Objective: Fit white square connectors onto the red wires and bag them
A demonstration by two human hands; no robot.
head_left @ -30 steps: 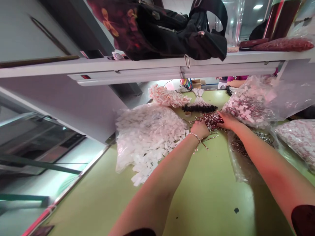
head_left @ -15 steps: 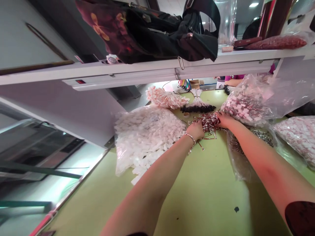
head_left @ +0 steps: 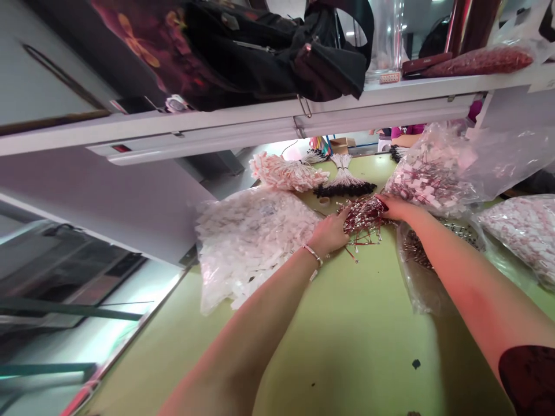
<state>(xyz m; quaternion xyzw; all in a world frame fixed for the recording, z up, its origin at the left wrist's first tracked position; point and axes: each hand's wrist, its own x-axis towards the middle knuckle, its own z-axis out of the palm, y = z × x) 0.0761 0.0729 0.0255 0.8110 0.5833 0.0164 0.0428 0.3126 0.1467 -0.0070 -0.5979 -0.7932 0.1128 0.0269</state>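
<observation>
A pile of dark red wires with shiny metal ends (head_left: 362, 216) lies on the green table (head_left: 347, 323). My left hand (head_left: 332, 232), with a bracelet at the wrist, touches the pile's left side, its fingertips partly hidden by wires. At the pile's right edge is my right hand (head_left: 392, 207), its fingers curled at the wires. Left of the pile, a clear bag of white connectors (head_left: 251, 237) spills some pieces. A bag of metal parts (head_left: 416, 245) sits under my right forearm.
Behind the pile are a white wire bundle with black ends (head_left: 344, 182), a pinkish-white bundle (head_left: 288, 173) and a tape roll (head_left: 324, 201). Bags of pink-white parts (head_left: 427, 179) stand right. A shelf (head_left: 260, 118) holding a black bag (head_left: 260, 58) crosses above. Another person's sleeve shows behind.
My left hand has moved slightly left and its fingers reach out more at the pile's left side. My right hand stays at the right edge. The view has shifted a little.
</observation>
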